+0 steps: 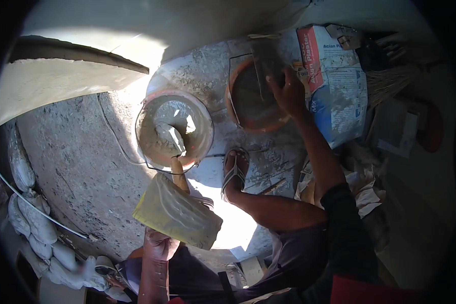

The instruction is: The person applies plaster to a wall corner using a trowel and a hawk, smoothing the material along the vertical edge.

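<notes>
1. My left hand (159, 245) grips the lower end of a yellowish plastic jerrycan (177, 213), its fingers wrapped under the base. The can is tipped forward, its spout end pointing at the bucket, which is the tilt for pouring.
2. The bucket (175, 129) stands on the concrete floor (81, 157) just ahead of the can. It holds grey wet mix, with a lump heaped in the middle and sunlight on the rim. Its wire handle lies down on the near side, clear of the mouth.
3. My right hand (289, 91) reaches well forward to a shallow orange pan (251, 99). The fingers are spread and rest on a flat steel trowel (266, 63) lying across the pan's far rim; I cannot tell whether they grip it.
4. A printed plaster bag (334, 81) leans just right of the pan, within easy reach of that hand.
5. My sandalled foot (235, 169) is planted between bucket and pan, bracing my crouch.
</notes>
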`<state>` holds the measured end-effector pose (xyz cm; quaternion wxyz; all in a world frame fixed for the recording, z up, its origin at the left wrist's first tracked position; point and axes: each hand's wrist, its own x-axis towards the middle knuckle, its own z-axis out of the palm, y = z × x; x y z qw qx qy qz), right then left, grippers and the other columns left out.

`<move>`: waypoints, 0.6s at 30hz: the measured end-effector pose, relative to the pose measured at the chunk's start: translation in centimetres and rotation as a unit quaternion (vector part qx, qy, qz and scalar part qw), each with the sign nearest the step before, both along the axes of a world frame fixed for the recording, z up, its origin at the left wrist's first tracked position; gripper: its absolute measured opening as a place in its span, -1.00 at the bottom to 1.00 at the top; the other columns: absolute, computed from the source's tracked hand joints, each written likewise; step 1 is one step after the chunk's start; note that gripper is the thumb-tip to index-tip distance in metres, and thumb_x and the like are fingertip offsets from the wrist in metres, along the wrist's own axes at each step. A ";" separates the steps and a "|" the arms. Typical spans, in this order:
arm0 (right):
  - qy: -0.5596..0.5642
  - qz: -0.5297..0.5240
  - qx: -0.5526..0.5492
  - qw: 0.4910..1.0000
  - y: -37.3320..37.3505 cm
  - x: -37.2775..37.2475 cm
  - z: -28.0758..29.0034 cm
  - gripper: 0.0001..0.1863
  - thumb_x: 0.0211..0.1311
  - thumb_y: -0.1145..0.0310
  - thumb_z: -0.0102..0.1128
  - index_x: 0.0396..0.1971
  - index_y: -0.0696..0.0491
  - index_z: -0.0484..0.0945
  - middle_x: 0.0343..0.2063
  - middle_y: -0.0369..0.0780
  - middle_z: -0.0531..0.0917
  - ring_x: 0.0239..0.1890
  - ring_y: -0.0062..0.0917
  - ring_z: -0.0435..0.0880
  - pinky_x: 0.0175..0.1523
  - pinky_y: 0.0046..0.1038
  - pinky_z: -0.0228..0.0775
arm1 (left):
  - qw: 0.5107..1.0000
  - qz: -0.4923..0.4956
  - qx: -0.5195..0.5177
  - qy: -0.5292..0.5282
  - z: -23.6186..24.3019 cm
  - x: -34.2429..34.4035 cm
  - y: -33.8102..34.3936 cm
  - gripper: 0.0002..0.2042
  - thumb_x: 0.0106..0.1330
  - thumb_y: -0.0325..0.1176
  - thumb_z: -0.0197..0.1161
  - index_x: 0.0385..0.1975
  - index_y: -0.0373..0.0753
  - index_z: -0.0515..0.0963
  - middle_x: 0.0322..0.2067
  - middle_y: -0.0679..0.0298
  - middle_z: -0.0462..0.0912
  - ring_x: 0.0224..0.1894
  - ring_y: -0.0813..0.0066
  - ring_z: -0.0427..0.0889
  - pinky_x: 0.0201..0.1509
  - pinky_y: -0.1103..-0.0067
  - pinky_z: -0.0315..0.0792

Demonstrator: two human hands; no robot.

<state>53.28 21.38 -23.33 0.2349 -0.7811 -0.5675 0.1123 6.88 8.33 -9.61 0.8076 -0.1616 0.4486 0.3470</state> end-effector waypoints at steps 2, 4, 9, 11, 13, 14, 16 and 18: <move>-0.087 0.051 0.010 0.995 0.6 0.0 -0.2 -0.61 0.23 0.16 0.24 -0.14 0.18 0.51 -0.24 -0.05 0.60 -0.21 -0.25 0.60 -0.12 -0.30 0.42 | 1.000 -0.006 0.023 0.014 -0.9 -0.7 0.7 -0.32 -0.09 -0.79 0.15 0.18 -0.29 0.30 0.04 0.12 0.51 0.08 0.22 0.57 0.19 0.34 0.51; -0.129 0.154 0.056 0.978 1.6 1.0 3.3 -0.55 0.10 0.25 0.34 -0.10 0.21 0.48 -0.23 -0.03 0.60 -0.20 -0.10 0.56 -0.10 -0.14 0.41 | 0.994 -0.020 0.082 0.065 -1.6 -2.0 1.3 -0.27 -0.11 -0.76 0.21 0.21 -0.27 0.28 0.06 0.13 0.51 0.10 0.19 0.55 0.22 0.26 0.46; -0.216 0.281 0.030 0.935 5.6 2.4 6.8 -0.53 -0.02 0.33 0.35 -0.02 -0.01 0.52 -0.06 -0.24 0.54 -0.01 -0.30 0.46 0.07 -0.22 0.26 | 0.994 -0.030 0.092 0.043 -4.5 -2.6 3.0 -0.26 -0.09 -0.69 0.26 0.23 -0.28 0.27 0.06 0.11 0.52 0.09 0.11 0.55 0.21 0.16 0.44; -0.255 0.316 0.007 0.914 7.1 2.0 4.7 -0.50 0.02 0.33 0.34 0.03 0.00 0.49 -0.05 -0.23 0.54 0.02 -0.28 0.46 0.12 -0.22 0.23 | 0.979 -0.043 0.200 0.016 -5.4 -2.8 3.5 -0.41 0.14 -0.45 0.26 0.22 -0.32 0.29 0.07 0.02 0.52 0.09 0.01 0.54 0.18 0.06 0.43; -0.285 0.356 -0.020 0.890 7.6 1.7 3.7 -0.48 0.05 0.33 0.33 0.07 0.01 0.47 -0.05 -0.22 0.53 0.05 -0.25 0.45 0.17 -0.23 0.20 | 0.969 0.006 0.232 -0.085 -5.5 -2.4 4.2 -0.42 0.18 -0.42 0.24 0.23 -0.38 0.27 0.08 -0.03 0.51 0.09 0.03 0.55 0.19 0.09 0.44; -0.266 0.350 0.002 0.898 7.6 1.4 3.8 -0.48 0.06 0.33 0.33 0.08 0.01 0.47 -0.03 -0.21 0.53 0.06 -0.26 0.44 0.18 -0.23 0.22 | 0.971 0.052 0.195 -0.129 -5.6 -2.3 4.5 -0.43 0.20 -0.42 0.24 0.22 -0.40 0.27 0.09 -0.04 0.51 0.09 0.04 0.55 0.20 0.11 0.44; -0.241 0.350 0.026 0.905 6.7 0.4 4.7 -0.47 0.06 0.32 0.33 0.09 0.01 0.46 -0.02 -0.21 0.52 0.08 -0.26 0.43 0.19 -0.24 0.23 | 0.940 0.038 0.278 -0.195 -5.8 -2.4 5.4 -0.46 0.23 -0.32 0.22 0.18 -0.44 0.32 0.04 -0.05 0.55 0.04 0.07 0.60 0.16 0.16 0.48; -0.161 0.200 0.084 0.963 3.5 0.7 7.6 -0.57 0.14 0.31 0.30 0.01 0.08 0.49 -0.12 -0.22 0.58 -0.06 -0.40 0.53 0.07 -0.35 0.36 | 0.943 0.068 0.298 -0.131 -4.5 -1.3 6.1 -0.50 0.22 -0.33 0.19 0.13 -0.46 0.37 0.01 -0.04 0.57 0.00 0.08 0.62 0.13 0.20 0.50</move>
